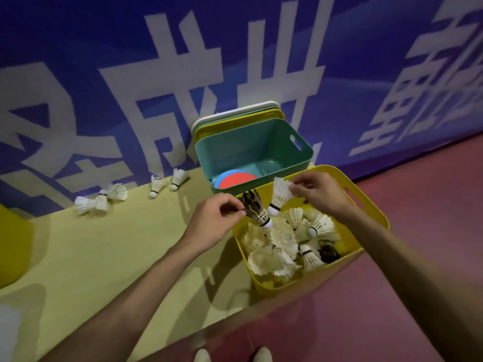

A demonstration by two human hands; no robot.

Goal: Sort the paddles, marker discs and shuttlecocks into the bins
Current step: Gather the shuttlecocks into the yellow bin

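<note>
My left hand [213, 219] pinches a black-feathered shuttlecock [257, 209] by its feathers, cork down, over the left rim of the yellow bin [371, 205]. My right hand [317, 193] holds a white shuttlecock [279, 195] by its feather tips above the same bin. Several white shuttlecocks [277, 246] fill that bin. Behind it stands a teal bin [251, 145] with a red marker disc [235, 180] on top of a blue one inside. More loose shuttlecocks [100, 199] lie on the yellow floor strip by the wall, and two others [167, 182] lie closer to the teal bin.
Flat lids [235, 117] lean against the blue banner wall behind the teal bin. A yellow object [13, 246] sits at the left edge. Red floor spreads to the right. My shoe tips [232, 355] show at the bottom.
</note>
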